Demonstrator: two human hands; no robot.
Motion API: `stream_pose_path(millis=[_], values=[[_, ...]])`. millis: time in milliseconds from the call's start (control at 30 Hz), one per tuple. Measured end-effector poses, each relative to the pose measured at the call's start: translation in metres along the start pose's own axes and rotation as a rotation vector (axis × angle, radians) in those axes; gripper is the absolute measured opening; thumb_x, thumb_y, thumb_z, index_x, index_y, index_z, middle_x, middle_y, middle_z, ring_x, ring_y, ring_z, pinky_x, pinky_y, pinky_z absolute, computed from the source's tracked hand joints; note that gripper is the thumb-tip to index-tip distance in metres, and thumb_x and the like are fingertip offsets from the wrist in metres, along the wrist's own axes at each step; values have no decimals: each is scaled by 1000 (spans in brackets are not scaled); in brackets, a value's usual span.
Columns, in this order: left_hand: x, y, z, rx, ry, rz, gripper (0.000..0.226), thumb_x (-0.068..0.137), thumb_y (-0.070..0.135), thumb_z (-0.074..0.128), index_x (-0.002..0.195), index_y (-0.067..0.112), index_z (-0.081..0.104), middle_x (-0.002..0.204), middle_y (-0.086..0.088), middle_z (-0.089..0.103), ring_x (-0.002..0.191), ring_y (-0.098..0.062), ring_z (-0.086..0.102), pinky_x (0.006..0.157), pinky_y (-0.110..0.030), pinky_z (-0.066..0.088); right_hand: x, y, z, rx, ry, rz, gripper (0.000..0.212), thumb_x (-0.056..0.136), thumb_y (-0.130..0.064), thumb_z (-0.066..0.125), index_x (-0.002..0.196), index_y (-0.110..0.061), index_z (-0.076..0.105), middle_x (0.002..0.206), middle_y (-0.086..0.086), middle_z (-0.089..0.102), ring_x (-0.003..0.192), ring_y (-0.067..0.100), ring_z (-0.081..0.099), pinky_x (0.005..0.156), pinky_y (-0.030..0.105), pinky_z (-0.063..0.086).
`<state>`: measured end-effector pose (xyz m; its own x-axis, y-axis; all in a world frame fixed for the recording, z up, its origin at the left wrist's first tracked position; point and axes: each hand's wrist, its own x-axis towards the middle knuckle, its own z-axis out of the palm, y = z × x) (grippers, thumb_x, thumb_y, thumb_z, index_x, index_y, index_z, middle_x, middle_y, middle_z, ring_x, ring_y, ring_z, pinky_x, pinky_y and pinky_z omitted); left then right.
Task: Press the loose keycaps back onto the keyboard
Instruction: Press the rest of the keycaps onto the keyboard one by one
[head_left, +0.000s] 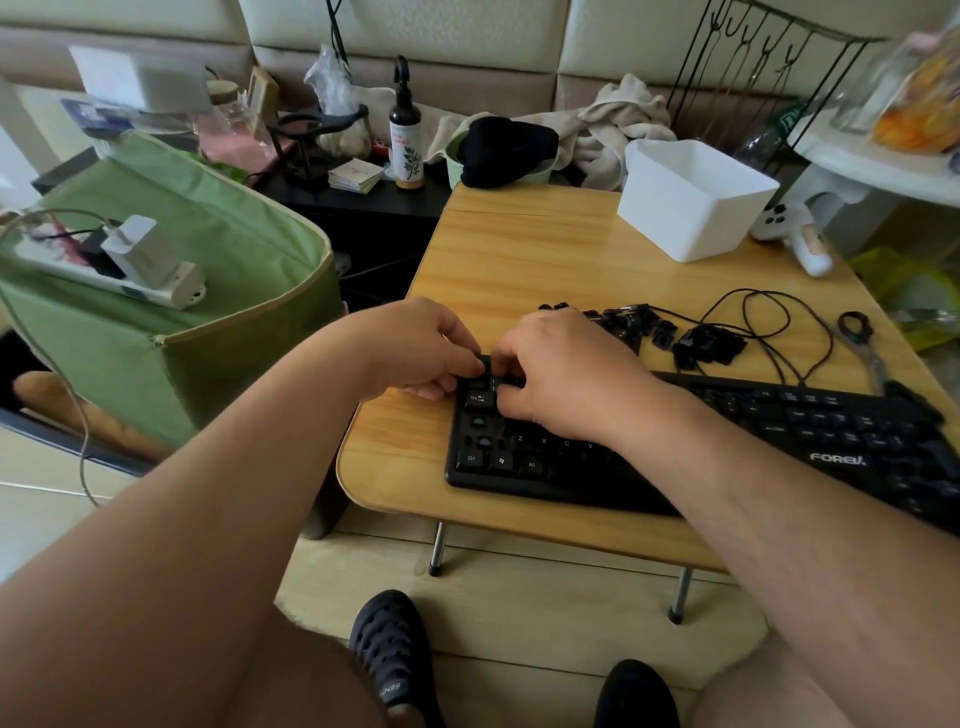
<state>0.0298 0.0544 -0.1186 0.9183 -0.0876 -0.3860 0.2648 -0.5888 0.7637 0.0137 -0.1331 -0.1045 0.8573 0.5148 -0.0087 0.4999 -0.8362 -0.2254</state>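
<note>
A black keyboard lies along the front of the small wooden table. Several key sockets in its left columns are bare. A pile of loose black keycaps sits just behind the keyboard. My left hand grips the keyboard's top-left corner, thumb on top and fingers curled at the edge. My right hand is curled over the upper-left keys, thumb and fingertips together on a keycap that the fingers mostly hide.
The keyboard's black cable loops behind the keycaps, next to scissors. A white bin stands at the table's back right, beside a white controller. A green fabric bag stands left of the table.
</note>
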Motion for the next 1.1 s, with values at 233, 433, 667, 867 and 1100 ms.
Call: stream_pose_path(millis=[233,433,667,867,1100], values=[[0,-1,0,-3,5,7,13,93,21,78,104,19,72,91,-10,73,75,-13,69,64,-23,57,-2,5,-3,-45,-7,-43,13,94,-37,66,99,-27,73,94,-8,55,93,21,57,77,44,57],[-1,-1,1,-10,-1,5,13,93,21,77,105,21,73,93,-9,73,78,-13,70,68,-25,59,-3,14,-1,-73,-10,-100,20,98,-44,65,105,-31,78,104,-8,61,100,15,57,85,40,54],[-1,0,0,-6,-6,6,13,93,21,77,105,20,73,88,-7,72,73,-11,69,67,-24,58,-7,16,5,259,97,23,8,86,-34,83,94,-34,79,94,-16,64,89,4,57,83,28,48],[0,0,0,-2,-2,7,13,92,21,78,104,20,73,87,-7,72,71,-10,68,65,-23,57,-7,7,6,-28,57,-149,18,95,-25,63,78,-31,63,96,-10,67,94,18,59,84,43,55],[-2,1,1,5,-4,7,14,93,21,78,106,19,73,89,-8,72,71,-10,68,61,-21,55,-4,8,11,-22,127,-136,10,94,-29,67,86,-30,74,87,-9,68,89,18,60,83,44,55]])
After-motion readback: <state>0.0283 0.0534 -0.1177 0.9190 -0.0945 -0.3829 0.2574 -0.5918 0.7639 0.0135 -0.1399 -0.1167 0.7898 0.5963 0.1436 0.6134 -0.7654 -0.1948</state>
